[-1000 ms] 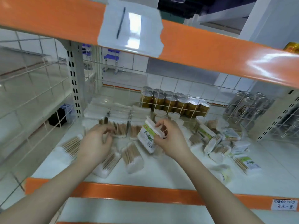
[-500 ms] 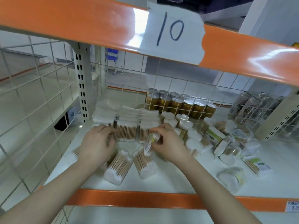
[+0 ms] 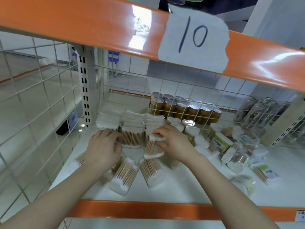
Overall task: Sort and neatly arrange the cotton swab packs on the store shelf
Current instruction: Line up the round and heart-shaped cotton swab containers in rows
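Note:
Clear packs of wooden cotton swabs stand in rows (image 3: pixel 132 129) at the back left of the white shelf (image 3: pixel 189 187). My right hand (image 3: pixel 173 142) pinches one swab pack (image 3: pixel 152 147) by its top end, just in front of the right row. My left hand (image 3: pixel 103 146) lies with curled fingers over a pack at the left row's front; what it holds is hidden. Two loose packs (image 3: pixel 124 176) lie flat near the shelf's front edge, and another pack (image 3: pixel 76 162) pokes out left of my left wrist.
Round tubs of swabs (image 3: pixel 191 129) and a jumble of green-labelled packs (image 3: pixel 231 149) fill the shelf's right side. Gold cans (image 3: pixel 184 108) stand behind the wire mesh back. A wire mesh wall (image 3: pixel 33 104) closes the left side. An orange beam with a "10" label (image 3: pixel 194 38) hangs overhead.
My right hand has brought its pack forward and left, down to the front of the right row. My left hand stayed at the left row. The camera moved closer.

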`<state>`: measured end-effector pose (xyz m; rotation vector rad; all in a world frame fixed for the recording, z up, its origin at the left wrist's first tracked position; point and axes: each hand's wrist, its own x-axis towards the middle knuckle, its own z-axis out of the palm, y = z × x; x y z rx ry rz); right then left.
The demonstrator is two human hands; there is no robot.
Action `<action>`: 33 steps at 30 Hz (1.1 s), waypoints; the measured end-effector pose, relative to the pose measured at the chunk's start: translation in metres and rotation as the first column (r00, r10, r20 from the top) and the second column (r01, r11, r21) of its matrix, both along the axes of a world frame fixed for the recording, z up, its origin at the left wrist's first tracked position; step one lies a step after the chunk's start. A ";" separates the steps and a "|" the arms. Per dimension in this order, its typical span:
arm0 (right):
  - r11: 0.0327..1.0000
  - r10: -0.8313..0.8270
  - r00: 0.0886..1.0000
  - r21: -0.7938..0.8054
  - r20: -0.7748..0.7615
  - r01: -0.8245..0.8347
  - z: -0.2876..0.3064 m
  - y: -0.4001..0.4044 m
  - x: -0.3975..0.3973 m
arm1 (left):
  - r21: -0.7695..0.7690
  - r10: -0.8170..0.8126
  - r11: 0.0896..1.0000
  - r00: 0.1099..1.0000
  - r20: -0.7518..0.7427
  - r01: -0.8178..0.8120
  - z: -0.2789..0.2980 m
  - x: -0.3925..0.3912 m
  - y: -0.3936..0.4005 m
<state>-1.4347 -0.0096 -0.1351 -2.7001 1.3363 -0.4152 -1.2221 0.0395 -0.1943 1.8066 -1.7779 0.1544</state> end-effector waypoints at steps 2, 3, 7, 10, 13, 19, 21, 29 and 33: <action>1.000 0.000 0.999 0.000 -0.038 0.000 0.005 -0.003 -0.002 | 0.003 -0.003 1.000 1.000 0.008 0.003 0.000 0.001 -0.002; 1.000 -0.001 0.998 0.004 -0.057 0.001 0.007 -0.005 -0.003 | 0.005 -0.007 1.000 1.000 0.012 0.007 0.000 0.002 -0.003; 1.000 -0.011 0.993 0.009 -0.115 0.012 0.011 -0.012 -0.005 | 0.020 -0.016 1.000 1.000 0.018 0.015 0.001 0.000 -0.008; 0.999 -0.031 0.984 -0.023 -0.177 0.027 0.012 -0.020 -0.003 | 0.011 -0.007 1.000 1.000 -0.021 0.007 0.003 -0.003 -0.011; 0.999 -0.049 0.955 -0.024 -0.294 0.043 0.009 -0.028 0.003 | 0.004 -0.014 1.000 0.999 -0.028 0.014 0.002 -0.003 -0.014; 0.994 -0.058 0.914 -0.105 -0.401 0.017 -0.016 -0.038 0.018 | 0.043 -0.043 0.998 0.999 -0.031 0.045 -0.001 -0.002 -0.018; 0.989 -0.076 0.920 -0.147 -0.384 0.021 -0.019 -0.039 0.017 | 0.037 -0.051 0.998 0.998 -0.042 0.053 -0.003 -0.002 -0.020; 0.975 -0.141 0.897 -0.214 -0.419 0.053 -0.026 -0.038 0.002 | 0.074 -0.195 0.979 0.978 0.074 0.189 -0.004 -0.012 -0.022; 0.977 -0.111 0.922 -0.211 -0.371 0.033 -0.028 -0.035 0.005 | 0.145 -0.188 0.976 0.965 0.184 0.162 0.003 -0.022 -0.029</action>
